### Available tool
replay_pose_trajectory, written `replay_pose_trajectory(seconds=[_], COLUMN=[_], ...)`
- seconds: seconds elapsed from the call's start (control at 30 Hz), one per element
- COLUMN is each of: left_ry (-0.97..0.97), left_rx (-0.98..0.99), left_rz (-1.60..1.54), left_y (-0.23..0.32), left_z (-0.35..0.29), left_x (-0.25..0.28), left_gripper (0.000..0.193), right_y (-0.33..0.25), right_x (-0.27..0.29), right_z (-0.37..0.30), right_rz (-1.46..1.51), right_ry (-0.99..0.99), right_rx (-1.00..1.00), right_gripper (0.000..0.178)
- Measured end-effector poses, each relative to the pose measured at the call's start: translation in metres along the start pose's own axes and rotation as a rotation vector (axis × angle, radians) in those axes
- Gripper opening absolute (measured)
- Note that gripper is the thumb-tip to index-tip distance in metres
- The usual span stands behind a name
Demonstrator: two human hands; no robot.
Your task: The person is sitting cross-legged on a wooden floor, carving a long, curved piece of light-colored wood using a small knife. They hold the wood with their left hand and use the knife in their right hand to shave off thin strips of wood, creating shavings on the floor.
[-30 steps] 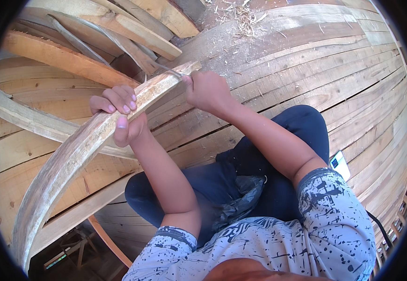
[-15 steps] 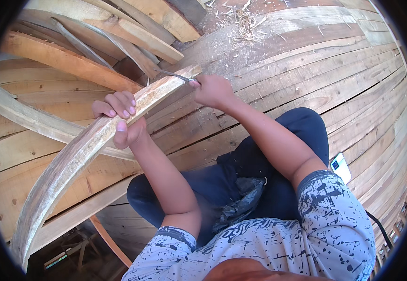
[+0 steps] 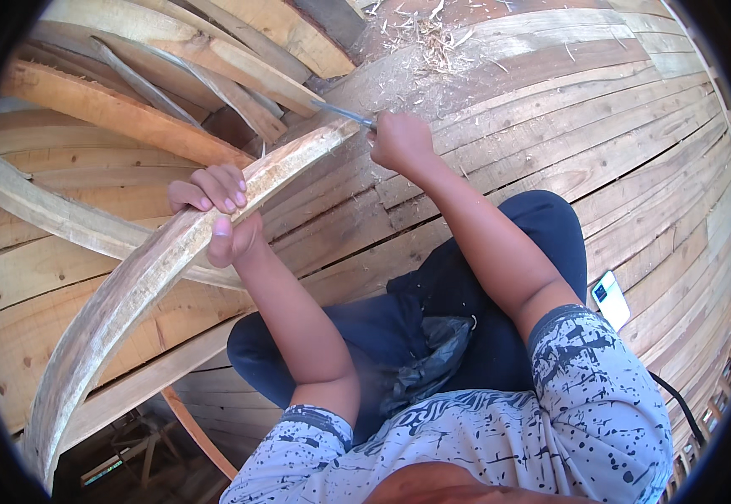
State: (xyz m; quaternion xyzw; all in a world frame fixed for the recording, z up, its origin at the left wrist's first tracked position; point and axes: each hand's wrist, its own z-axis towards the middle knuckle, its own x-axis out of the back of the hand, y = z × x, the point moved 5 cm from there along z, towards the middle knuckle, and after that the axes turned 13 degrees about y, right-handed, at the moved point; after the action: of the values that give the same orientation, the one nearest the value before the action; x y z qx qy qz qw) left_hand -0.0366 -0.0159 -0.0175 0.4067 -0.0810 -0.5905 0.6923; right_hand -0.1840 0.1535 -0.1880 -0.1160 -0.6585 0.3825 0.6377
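Observation:
A long curved piece of timber point(image 3: 149, 259) slants from the lower left up toward the middle, its upper end narrow and pale. My left hand point(image 3: 212, 186) is closed around it near its upper half, fingers over the far side and thumb on the near side. My right hand point(image 3: 403, 141) makes a fist around a knife, whose handle is mostly hidden in the fingers. The narrow metal knife blade point(image 3: 340, 112) points left, lying across the tip of the timber; I cannot tell whether it touches the wood.
Several loose boards and beams point(image 3: 122, 109) are stacked at the upper left, with another curved timber point(image 3: 55, 210) below them. Wood shavings point(image 3: 437, 46) lie on the plank floor point(image 3: 542, 126). A phone point(image 3: 611, 300) rests by my right knee. A dark gap opens at lower left.
My right hand with the knife has moved up and slightly right, bringing the blade to the timber's tip. My left hand keeps its hold in nearly the same place.

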Motion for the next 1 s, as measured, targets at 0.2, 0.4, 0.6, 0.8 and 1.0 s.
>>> replay_pose_trajectory(seconds=[0.2,0.4,0.6,0.8,1.0], left_ry=[0.045,-0.001,-0.009,-0.021,0.020], left_rx=[-0.003,0.006,0.008,0.019,-0.018], left_rz=[-0.046,-0.028,-0.037,-0.038,-0.082], left_y=[-0.002,-0.001,0.000,-0.002,-0.002], left_z=[-0.002,-0.001,-0.004,-0.005,-0.005], left_x=[-0.001,-0.003,-0.007,-0.017,-0.005], left_gripper=[0.032,0.029,0.029,0.029,0.033], right_y=[-0.011,-0.012,-0.024,-0.018,-0.017], right_x=[-0.014,-0.021,-0.012,-0.018,-0.030], right_z=[0.002,-0.003,-0.009,-0.010,-0.019], right_rz=[0.307,0.368,0.335,0.367,0.519], right_ry=[-0.143,-0.247,-0.285,-0.337,-0.469], right_rx=[-0.099,-0.170,-0.141,-0.236,-0.486], right_gripper=[0.028,0.038,0.060,0.071,0.069])
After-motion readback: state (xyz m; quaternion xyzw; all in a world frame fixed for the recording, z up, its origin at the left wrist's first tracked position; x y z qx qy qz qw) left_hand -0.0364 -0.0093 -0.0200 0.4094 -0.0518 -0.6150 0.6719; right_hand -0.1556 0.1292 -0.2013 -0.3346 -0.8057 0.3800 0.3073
